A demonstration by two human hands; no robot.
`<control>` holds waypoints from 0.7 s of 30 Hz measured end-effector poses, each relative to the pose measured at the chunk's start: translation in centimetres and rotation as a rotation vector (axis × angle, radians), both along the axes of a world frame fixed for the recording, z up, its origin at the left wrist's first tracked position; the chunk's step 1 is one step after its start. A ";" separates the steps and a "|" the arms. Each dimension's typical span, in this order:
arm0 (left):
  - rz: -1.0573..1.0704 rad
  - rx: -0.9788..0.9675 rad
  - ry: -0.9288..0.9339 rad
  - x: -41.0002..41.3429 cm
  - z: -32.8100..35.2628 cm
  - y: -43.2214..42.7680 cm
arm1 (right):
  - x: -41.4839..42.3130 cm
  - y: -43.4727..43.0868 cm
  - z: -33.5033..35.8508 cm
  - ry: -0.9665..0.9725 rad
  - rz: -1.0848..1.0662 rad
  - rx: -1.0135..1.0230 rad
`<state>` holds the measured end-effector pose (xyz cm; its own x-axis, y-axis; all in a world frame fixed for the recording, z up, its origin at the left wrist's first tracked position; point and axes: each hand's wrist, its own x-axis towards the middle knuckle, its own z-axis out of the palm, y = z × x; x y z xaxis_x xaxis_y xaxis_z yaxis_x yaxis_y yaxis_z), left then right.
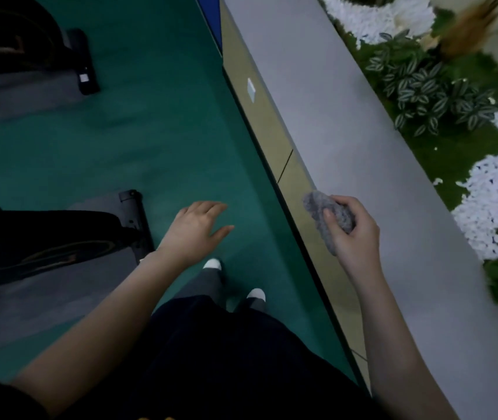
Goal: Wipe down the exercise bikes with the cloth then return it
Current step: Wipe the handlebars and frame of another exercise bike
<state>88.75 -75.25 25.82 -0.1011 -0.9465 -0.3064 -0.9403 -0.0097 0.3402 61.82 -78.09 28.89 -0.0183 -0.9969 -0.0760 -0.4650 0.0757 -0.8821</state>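
The right hand (351, 231) at centre right grips the bunched grey cloth (328, 216), fingers curled round it, over the grey counter (347, 122) edge. The left hand (197, 228) at centre hangs empty, fingers relaxed and apart.

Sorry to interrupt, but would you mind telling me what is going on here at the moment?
A person stands on the green floor between the exercise bikes and a grey ledge. Their right hand grips a bunched grey cloth over the ledge's near edge. The left hand is open and empty, held out above the floor. Neither hand touches a bike. Beyond the ledge lie plants and white pebbles.
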 end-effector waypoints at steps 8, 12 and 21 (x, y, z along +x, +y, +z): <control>0.101 -0.008 0.006 5.5 -0.9 -6.2 | 8.1 -8.3 1.2 0.000 0.168 0.021; 0.177 -0.045 0.031 10.7 -0.4 -10.7 | 15.1 -13.5 2.4 -0.021 0.244 -0.055; 0.347 -0.090 0.003 21.0 0.5 -16.3 | 26.1 -21.1 3.3 0.022 0.434 -0.045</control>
